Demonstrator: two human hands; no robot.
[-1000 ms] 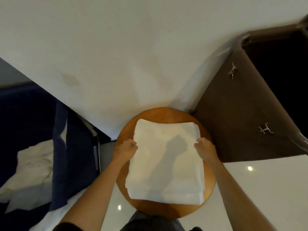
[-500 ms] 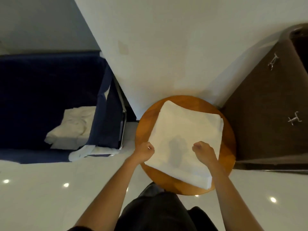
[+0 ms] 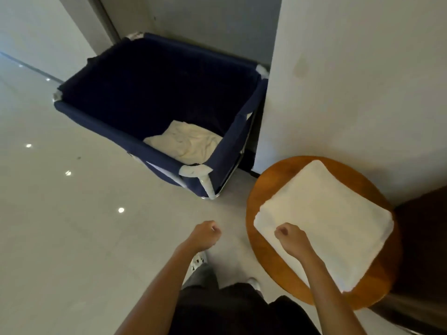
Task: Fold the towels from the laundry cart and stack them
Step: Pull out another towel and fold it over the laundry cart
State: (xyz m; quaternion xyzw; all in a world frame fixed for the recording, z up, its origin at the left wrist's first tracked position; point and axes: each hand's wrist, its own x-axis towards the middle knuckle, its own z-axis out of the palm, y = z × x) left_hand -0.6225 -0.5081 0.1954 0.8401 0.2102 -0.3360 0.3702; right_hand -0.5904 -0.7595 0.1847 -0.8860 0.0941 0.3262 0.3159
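Observation:
A stack of folded white towels lies on a round wooden table at the right. My right hand is curled in a fist at the stack's near left corner and holds nothing. My left hand hovers over the floor left of the table, fingers curled and empty. A navy fabric laundry cart stands further off at the left. A crumpled white towel lies in its near right corner.
A white wall corner rises between the cart and the table. A dark brown fabric bin stands right of the table. Glossy pale floor spreads to the left. My legs and shoes are below.
My view has swung left, bringing the whole navy cart into sight. My left hand has come off the towel stack to over the floor. My right hand has slid to the stack's near corner.

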